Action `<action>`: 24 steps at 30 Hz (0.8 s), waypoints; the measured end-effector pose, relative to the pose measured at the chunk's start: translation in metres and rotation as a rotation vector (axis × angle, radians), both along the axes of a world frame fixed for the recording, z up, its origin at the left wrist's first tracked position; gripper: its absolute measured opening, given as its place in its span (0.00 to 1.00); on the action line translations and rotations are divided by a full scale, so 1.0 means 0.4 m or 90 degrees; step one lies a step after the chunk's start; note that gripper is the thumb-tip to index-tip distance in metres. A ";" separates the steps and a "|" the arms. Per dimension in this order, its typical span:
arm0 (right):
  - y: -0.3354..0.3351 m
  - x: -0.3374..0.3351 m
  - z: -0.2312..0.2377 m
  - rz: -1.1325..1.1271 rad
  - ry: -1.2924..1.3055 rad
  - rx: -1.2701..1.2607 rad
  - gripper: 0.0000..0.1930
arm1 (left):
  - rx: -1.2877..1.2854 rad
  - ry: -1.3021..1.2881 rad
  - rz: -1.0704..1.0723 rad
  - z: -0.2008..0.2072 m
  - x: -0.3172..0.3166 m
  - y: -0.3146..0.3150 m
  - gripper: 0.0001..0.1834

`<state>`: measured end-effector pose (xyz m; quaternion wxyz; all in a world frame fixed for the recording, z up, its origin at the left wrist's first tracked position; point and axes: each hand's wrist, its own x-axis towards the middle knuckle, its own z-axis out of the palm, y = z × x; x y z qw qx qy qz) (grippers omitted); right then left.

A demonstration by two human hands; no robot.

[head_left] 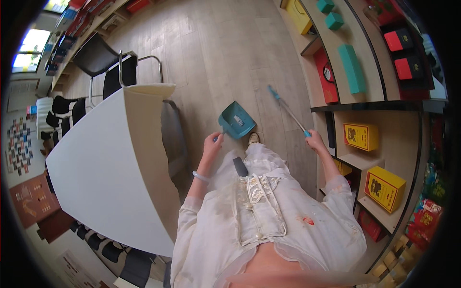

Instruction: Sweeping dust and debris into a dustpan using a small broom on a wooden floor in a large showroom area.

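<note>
Here — dustpan between table and shelves.

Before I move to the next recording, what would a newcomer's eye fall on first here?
Probably the teal dustpan above the picture's centre, with something small and pale inside, its handle in the left hand. To its right, a thin pole with blue ends slants over the floor from the right hand. The big white table at left and yellow boxes on the right-hand shelves also stand out.
</note>
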<state>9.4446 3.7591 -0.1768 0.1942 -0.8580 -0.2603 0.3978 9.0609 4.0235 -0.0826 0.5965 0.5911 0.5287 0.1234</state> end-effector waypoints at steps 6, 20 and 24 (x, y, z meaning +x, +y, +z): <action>0.108 -0.050 -0.040 -0.275 -0.027 -0.121 0.13 | 0.072 0.032 -0.114 -0.093 0.114 0.084 0.13; 0.178 -0.313 0.158 -0.503 0.339 -0.061 0.25 | 0.111 0.061 -0.223 -0.075 0.162 0.347 0.17; 0.285 -0.281 0.150 -0.488 0.262 -0.001 0.25 | 0.129 0.042 -0.218 -0.057 0.119 0.435 0.16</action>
